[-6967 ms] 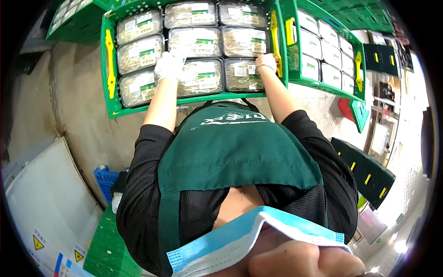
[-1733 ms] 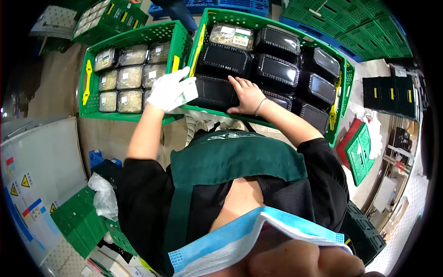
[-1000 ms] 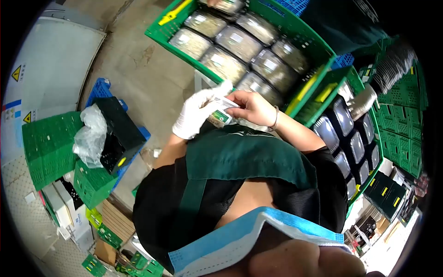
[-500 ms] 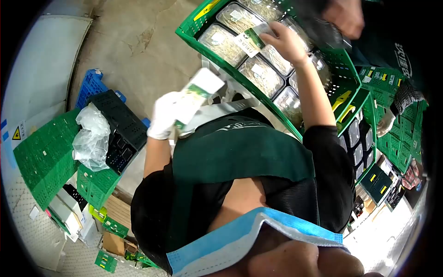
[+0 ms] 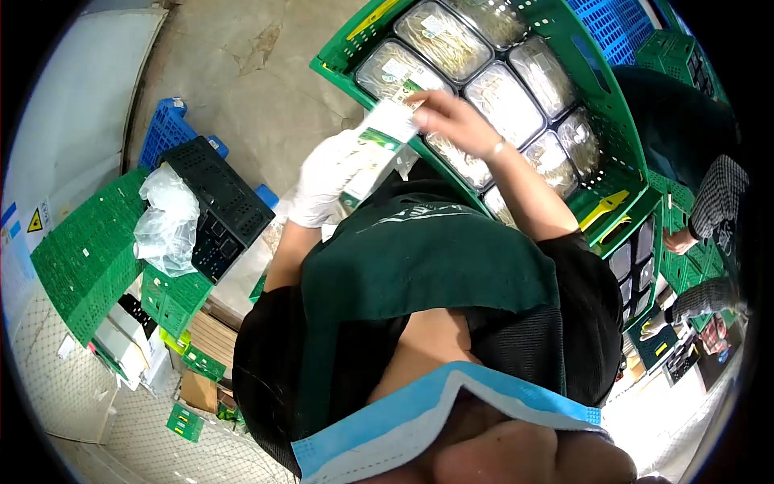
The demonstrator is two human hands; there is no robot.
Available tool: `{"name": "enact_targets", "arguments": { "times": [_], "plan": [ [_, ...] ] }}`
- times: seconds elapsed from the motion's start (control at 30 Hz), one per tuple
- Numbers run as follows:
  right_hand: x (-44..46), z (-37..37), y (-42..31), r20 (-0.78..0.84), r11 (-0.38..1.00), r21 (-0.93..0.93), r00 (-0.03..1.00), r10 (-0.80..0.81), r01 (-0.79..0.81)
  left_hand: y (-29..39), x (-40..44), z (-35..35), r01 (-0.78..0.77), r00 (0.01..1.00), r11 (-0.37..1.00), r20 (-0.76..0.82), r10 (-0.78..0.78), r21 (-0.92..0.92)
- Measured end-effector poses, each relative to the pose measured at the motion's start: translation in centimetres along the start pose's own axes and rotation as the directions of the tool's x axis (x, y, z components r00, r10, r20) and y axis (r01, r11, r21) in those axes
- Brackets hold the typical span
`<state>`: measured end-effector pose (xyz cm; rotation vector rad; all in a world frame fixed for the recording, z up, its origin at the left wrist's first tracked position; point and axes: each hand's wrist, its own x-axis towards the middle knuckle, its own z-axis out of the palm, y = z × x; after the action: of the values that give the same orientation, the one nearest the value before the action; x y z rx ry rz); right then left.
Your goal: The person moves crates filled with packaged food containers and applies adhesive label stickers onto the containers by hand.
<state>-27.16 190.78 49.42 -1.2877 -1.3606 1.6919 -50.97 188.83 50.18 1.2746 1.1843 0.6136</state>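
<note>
My left hand point(image 5: 326, 177), in a white glove, is closed around a stack of white and green printed cards point(image 5: 379, 141) in front of my apron. My bare right hand point(image 5: 459, 125) is at the far end of this stack, its fingertips closed on a card there; blur hides the exact grip. Just beyond the fingers, part of a green and white card point(image 5: 415, 83) shows over a clear-lidded pack point(image 5: 395, 71). Several such packs of pale, thin strands, like sprouts, sit in rows in the green crate point(image 5: 637, 165) under my right forearm.
At left, a black crate point(image 5: 214, 189) with a clear plastic bag point(image 5: 167, 222) rests by green crates point(image 5: 89, 250). Another crate of dark packs point(image 5: 633, 266) stands at right. Co-workers' sleeves and hands point(image 5: 681, 240) show at the right edge. A blue crate point(image 5: 613, 28) is behind.
My right hand has come back from over the packs to the stack. My left hand has moved up and right with the cards. The co-worker's hand over the crate has gone.
</note>
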Motion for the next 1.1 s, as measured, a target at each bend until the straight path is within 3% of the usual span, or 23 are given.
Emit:
{"name": "enact_targets", "arguments": {
  "times": [0.07, 0.1, 0.2, 0.23, 0.27, 0.33, 0.37, 0.43, 0.47, 0.5, 0.53, 0.6, 0.63, 0.7, 0.77, 0.8, 0.83, 0.87, 0.9, 0.93, 1.0, 1.07, 1.1],
  "plan": [
    [-1.8, 1.4, -3.0, -0.012, 0.972, -0.178, 0.987, -0.158, 0.153, 1.2, 0.3, 1.3, 0.098, 0.995, 0.975, 0.033, -0.094, -0.199],
    [-2.1, 1.4, -3.6, -0.055, 0.983, -0.172, 0.996, -0.077, 0.066, 1.7, 0.9, 1.1, 0.094, 0.995, 0.977, 0.037, -0.089, -0.194],
    [-2.3, 1.1, -4.1, -0.05, 0.938, -0.347, 0.999, -0.014, -0.004, 3.1, 2.5, 1.5, 0.09, 0.956, 0.995, 0.277, -0.095, 0.031],
    [-2.4, 1.7, -3.1, -0.109, 0.96, -0.254, 0.983, -0.146, 0.114, 3.5, 2.8, 2.9, 0.085, 0.985, 0.993, 0.159, -0.071, -0.084],
    [-2.6, 1.9, -3.2, -0.146, 0.984, -0.17, 0.986, -0.077, 0.052, 3.6, 3.1, 3.6, 0.066, 0.998, 0.978, 0.037, -0.06, -0.196],
    [-2.4, 0.0, -4.1, -0.206, 0.893, -0.435, 0.952, -0.227, 0.119, 2.4, 3.9, 3.4, 0.06, 0.996, 0.991, 0.066, -0.053, -0.122],
    [-1.3, -2.0, -2.7, -0.235, 0.754, -0.639, 0.895, -0.38, 0.153, 1.7, 4.0, 3.0, 0.094, 0.99, 0.99, 0.113, -0.082, -0.109],
    [1.5, -6.6, -1.5, -0.474, 0.856, -0.498, 0.871, -0.133, -0.14, 2.2, 4.0, 2.4, 0.085, 0.993, 0.994, 0.083, -0.079, -0.068],
    [3.2, -9.2, 0.2, -0.447, 0.76, -0.611, 0.889, -0.1, -0.222, 1.1, 3.9, 1.4, 0.101, 0.994, 0.971, 0.064, -0.089, -0.217],
    [5.3, -10.8, 4.4, -0.455, 0.626, -0.757, 0.838, -0.302, -0.186, 0.8, 4.0, 0.3, 0.162, 0.987, 0.965, 0.054, -0.154, -0.205],
    [7.2, -11.5, 6.9, -0.469, 0.601, -0.751, 0.861, -0.195, -0.273, 0.6, 4.0, -0.7, 0.223, 0.975, 0.956, 0.046, -0.218, -0.19],
    [9.7, -11.7, 12.5, -0.482, 0.393, -0.839, 0.849, -0.218, -0.376, -0.2, 3.8, -1.5, 0.214, 0.977, 0.97, 0.031, -0.212, -0.118],
    [9.7, -11.2, 12.4, -0.482, 0.401, -0.836, 0.849, -0.215, -0.373, -0.1, 3.5, -1.6, 0.239, 0.971, 0.956, 0.019, -0.239, -0.169],
    [8.3, -9.5, 10.5, -0.525, 0.306, -0.847, 0.772, -0.358, -0.434, 0.2, 3.0, -1.3, 0.244, 0.968, 0.926, 0.022, -0.249, -0.289],
    [5.6, -6.8, 5.9, -0.534, 0.409, -0.814, 0.808, -0.251, -0.412, 1.4, 3.0, -0.1, 0.207, 0.976, 0.932, -0.008, -0.219, -0.298],
    [3.8, -5.6, 5.0, -0.445, 0.861, -0.431, 0.893, 0.058, -0.271, 1.8, 3.1, 0.5, 0.165, 0.982, 0.937, -0.043, -0.187, -0.306],
    [1.9, -4.1, 3.0, -0.137, 0.997, 0.08, 0.99, 0.032, -0.021, 1.5, 3.1, 1.0, 0.168, 0.982, 0.924, -0.023, -0.188, -0.343],
    [-0.1, -2.4, -0.5, 0.018, 0.994, 0.107, 1.0, 0.017, -0.019, 1.2, 3.1, 0.9, 0.17, 0.982, 0.923, -0.018, -0.187, -0.346],
    [-1.2, -1.3, -2.2, -0.034, 0.959, -0.244, 0.987, -0.159, 0.146, 1.1, 3.3, 0.7, 0.22, 0.974, 0.937, 0.114, -0.196, -0.27],
    [-1.6, -0.9, -2.7, -0.021, 0.897, -0.385, 0.97, -0.241, 0.215, 1.0, 3.5, 0.3, 0.26, 0.947, 0.948, 0.242, -0.212, -0.185],
    [-1.7, -0.5, -2.4, -0.012, 0.859, -0.412, 0.941, -0.338, 0.304, 2.5, 4.2, 0.6, 0.329, 0.896, 0.942, 0.339, -0.287, -0.073],
    [-2.4, 0.0, -5.0, -0.039, 0.901, -0.417, 0.987, -0.154, 0.124, 4.6, 4.6, 3.3, 0.163, 0.98, 0.945, 0.159, -0.121, -0.285],
    [-2.6, 0.2, -5.7, -0.065, 0.946, -0.323, 0.997, -0.045, 0.022, 4.9, 4.7, 3.9, 0.045, 0.993, 0.982, 0.117, -0.024, -0.182]
  ]
}}
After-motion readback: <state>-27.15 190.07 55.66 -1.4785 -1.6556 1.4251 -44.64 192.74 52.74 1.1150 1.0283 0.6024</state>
